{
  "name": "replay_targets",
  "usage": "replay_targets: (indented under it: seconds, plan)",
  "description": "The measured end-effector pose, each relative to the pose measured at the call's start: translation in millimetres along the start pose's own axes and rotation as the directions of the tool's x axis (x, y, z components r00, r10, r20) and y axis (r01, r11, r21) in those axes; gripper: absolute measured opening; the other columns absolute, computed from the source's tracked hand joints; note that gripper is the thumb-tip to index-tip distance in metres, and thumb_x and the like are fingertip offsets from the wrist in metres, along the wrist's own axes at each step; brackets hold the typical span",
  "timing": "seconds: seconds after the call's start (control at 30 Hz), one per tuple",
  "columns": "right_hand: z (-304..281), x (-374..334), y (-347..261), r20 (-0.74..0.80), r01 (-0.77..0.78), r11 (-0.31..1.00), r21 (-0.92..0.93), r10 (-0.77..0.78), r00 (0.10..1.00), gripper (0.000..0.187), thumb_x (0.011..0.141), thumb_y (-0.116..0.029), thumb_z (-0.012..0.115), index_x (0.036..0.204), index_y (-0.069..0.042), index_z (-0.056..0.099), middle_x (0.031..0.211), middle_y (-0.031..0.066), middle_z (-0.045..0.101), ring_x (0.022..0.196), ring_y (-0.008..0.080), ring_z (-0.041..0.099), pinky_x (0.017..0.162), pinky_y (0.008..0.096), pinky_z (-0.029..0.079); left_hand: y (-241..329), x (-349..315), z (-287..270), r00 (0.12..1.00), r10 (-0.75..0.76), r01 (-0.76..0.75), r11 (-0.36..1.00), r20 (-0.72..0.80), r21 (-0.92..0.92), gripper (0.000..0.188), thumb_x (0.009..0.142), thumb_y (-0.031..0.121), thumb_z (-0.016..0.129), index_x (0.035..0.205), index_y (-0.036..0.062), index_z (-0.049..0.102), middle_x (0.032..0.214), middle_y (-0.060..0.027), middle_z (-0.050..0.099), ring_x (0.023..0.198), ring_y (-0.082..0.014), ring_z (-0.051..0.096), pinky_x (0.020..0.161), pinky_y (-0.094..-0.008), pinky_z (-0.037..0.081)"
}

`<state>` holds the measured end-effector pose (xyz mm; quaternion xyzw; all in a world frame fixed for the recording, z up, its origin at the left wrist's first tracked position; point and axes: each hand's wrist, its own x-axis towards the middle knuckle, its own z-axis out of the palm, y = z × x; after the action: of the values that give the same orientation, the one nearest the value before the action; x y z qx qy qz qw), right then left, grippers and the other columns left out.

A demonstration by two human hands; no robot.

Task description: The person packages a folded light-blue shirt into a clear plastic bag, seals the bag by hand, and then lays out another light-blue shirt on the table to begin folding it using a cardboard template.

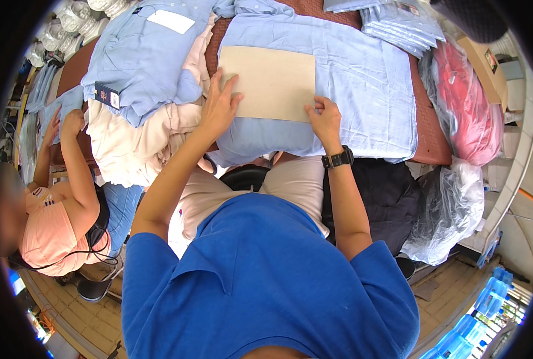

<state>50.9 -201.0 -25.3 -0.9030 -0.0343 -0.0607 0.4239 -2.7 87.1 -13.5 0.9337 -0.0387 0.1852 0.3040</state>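
Note:
A beige cardboard sheet (273, 82) lies flat on a light blue shirt (371, 84) spread over the table in front of me. My left hand (220, 106) rests at the sheet's left edge, its fingers spread and the fingertips on the card. At the lower right corner, my right hand (325, 119) has thumb and fingers closed on the sheet's edge. The shirt's fabric reaches past the card on all sides and hangs over the table's near edge.
Left of me are piled blue shirts (141, 60) and cream garments (141, 140). Bagged folded shirts (398, 27) sit at the far right, beside a red bagged bundle (461, 102). A co-worker in an orange top (54, 230) sits at the left, hands at the table (78, 69).

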Motion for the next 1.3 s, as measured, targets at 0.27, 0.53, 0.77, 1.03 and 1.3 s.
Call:
replay_targets:
  seconds: [0.27, 0.53, 0.77, 1.03, 1.3]
  plan:
    - [-2.4, 6.4, 7.0, 0.042, -0.016, 0.999, 0.031, 0.014, 0.999, 0.037, 0.082, -0.018, 0.076, 0.112, 0.003, 0.072, 0.091, 0.0154, 0.070, 0.085, 0.0304, 0.066, 0.079, 0.0405, 0.054, -1.2, 1.8, 0.2, 1.000, 0.014, -0.014, 1.000, -0.003, -0.015, 0.047, 0.097, 0.015, 0.065, 0.140, 0.0040, 0.053, 0.154, -0.0326, 0.028, 0.138, -0.0517, 0.039, 0.110, -0.0517, 0.042]
    - [-7.5, 8.6, 5.2, 0.102, -0.096, 0.986, 0.134, 0.082, 0.991, 0.040, 0.084, -0.019, 0.075, 0.117, 0.004, 0.071, 0.090, 0.0170, 0.073, 0.081, 0.0254, 0.070, 0.077, 0.0362, 0.056, 1.0, 3.9, 0.8, 0.999, -0.037, 0.037, 0.999, -0.002, -0.023, 0.045, 0.096, 0.016, 0.066, 0.138, 0.0048, 0.056, 0.154, -0.0320, 0.028, 0.138, -0.0508, 0.040, 0.111, -0.0508, 0.041]
    - [-4.9, 11.2, 7.5, 0.099, -0.099, 0.987, 0.124, 0.087, 0.991, 0.040, 0.083, -0.020, 0.077, 0.116, 0.003, 0.072, 0.094, 0.0176, 0.072, 0.084, 0.0254, 0.069, 0.077, 0.0366, 0.055, -2.9, 3.0, 3.5, 0.999, -0.044, 0.044, 0.999, -0.001, -0.026, 0.044, 0.096, 0.017, 0.067, 0.138, 0.0058, 0.057, 0.154, -0.0318, 0.030, 0.141, -0.0497, 0.036, 0.114, -0.0535, 0.037]
    - [-0.8, 7.6, 11.7, 0.035, -0.023, 0.998, 0.051, 0.022, 0.999, 0.037, 0.082, -0.019, 0.077, 0.112, 0.001, 0.073, 0.095, 0.0194, 0.068, 0.083, 0.0291, 0.065, 0.078, 0.0389, 0.054, 1.6, 22.9, 11.2, 0.948, 0.283, -0.305, 0.938, 0.146, 0.163, 0.040, 0.096, 0.017, 0.065, 0.135, 0.0177, 0.062, 0.155, -0.0094, 0.044, 0.144, -0.0399, 0.038, 0.117, -0.0571, 0.031]
    - [-7.5, -72.7, -40.6, 0.473, 0.077, 0.983, 0.170, -0.149, 0.869, 0.034, 0.087, -0.020, 0.076, 0.112, 0.002, 0.069, 0.088, 0.0153, 0.069, 0.077, 0.0229, 0.065, 0.073, 0.0372, 0.052, -11.0, 32.6, 6.0, 0.926, 0.259, -0.276, 0.961, 0.275, 0.023, 0.044, 0.088, 0.019, 0.073, 0.131, 0.0254, 0.067, 0.148, -0.0008, 0.053, 0.137, -0.0319, 0.044, 0.109, -0.0533, 0.038]
